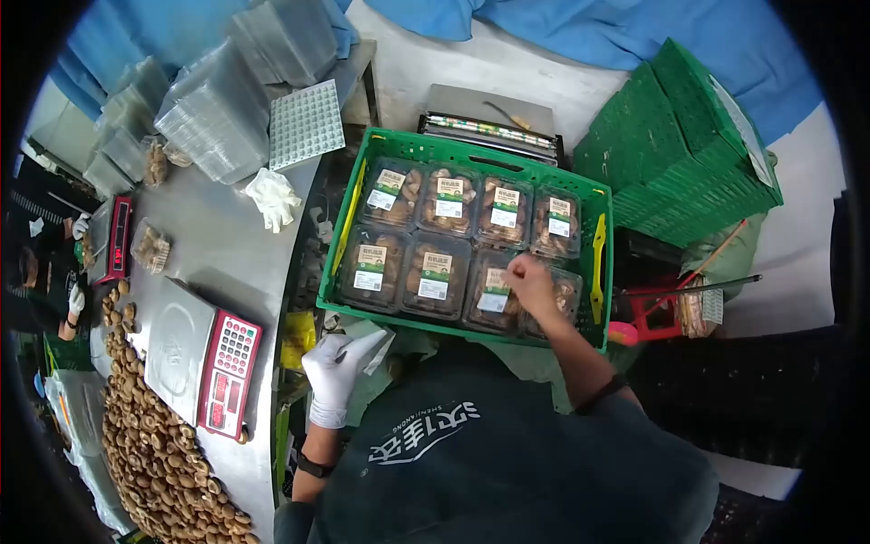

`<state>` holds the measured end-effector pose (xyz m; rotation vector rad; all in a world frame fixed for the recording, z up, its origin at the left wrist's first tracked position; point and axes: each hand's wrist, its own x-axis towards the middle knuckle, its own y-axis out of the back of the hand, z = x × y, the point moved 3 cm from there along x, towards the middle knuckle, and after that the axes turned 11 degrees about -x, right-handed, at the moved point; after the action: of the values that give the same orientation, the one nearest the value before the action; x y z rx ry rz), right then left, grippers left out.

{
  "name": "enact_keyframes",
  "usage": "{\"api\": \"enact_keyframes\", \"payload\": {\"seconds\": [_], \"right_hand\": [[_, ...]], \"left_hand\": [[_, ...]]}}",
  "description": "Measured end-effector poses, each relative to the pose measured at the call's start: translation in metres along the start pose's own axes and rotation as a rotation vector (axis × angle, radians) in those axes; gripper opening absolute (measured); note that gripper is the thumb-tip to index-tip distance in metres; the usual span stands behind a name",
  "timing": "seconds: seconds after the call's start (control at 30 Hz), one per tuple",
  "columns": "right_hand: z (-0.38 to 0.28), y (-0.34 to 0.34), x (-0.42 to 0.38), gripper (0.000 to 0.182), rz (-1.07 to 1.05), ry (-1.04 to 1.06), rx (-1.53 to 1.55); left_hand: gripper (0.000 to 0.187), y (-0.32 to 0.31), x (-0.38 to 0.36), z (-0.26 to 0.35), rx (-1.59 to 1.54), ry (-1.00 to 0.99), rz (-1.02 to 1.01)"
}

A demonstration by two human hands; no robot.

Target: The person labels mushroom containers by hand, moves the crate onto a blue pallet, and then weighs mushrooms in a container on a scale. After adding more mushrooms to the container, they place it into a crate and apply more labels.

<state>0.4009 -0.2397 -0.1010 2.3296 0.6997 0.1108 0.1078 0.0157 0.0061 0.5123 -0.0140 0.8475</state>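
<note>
Head view: bare right hand (532, 279), grip unclear, is over clear plastic mushroom box (477, 304) at five o'clock in green plastic crate (420, 319); uneven pressing could crease its white-green label (495, 288). White-gloved left hand (330, 372) grips apparent white paper (377, 352).

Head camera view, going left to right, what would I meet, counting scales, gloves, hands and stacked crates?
Far scale with a red display, near scale with a keypad, loose white glove, gloved left hand, bare right hand, stacked green crates.
</note>
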Motion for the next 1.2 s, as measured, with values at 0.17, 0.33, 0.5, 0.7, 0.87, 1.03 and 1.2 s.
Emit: {"api": "enact_keyframes", "payload": {"seconds": [0.17, 0.33, 0.5, 0.7, 0.87, 1.03, 1.2], "right_hand": [[-0.053, 0.012, -0.026, 0.044, 0.182, 0.18, -0.614], [-0.151, -0.031, -0.041, 0.053, -0.379, 0.441, 0.119], [-0.21, -0.086, -0.063, 0.029, -0.557, 0.697, 0.138], [-0.214, -0.098, -0.065, 0.022, -0.728, 0.452, 0.235], [-0.22, -0.097, -0.061, 0.024, -0.664, 0.381, 0.147], [-0.209, -0.091, -0.057, 0.016, -0.46, 0.509, 0.249], [-0.183, -0.073, -0.051, 0.01, -0.354, 0.53, 0.18]], "left_hand": [[0.012, 0.007, 0.004, 0.009, -0.207, 0.105, -0.022], [0.012, 0.013, 0.018, 0.051, -0.362, 0.322, -0.186], [0.014, 0.02, 0.015, 0.031, -0.632, 0.533, -0.212], [0.057, 0.033, 0.015, 0.025, 0.184, -0.335, 0.086], [0.032, 0.006, -0.01, -0.017, -0.432, 0.135, -0.017], [0.02, -0.007, -0.008, 0.001, -0.28, 0.202, -0.017], [0.024, -0.018, -0.006, 0.003, -0.084, 0.019, -0.168]]}}
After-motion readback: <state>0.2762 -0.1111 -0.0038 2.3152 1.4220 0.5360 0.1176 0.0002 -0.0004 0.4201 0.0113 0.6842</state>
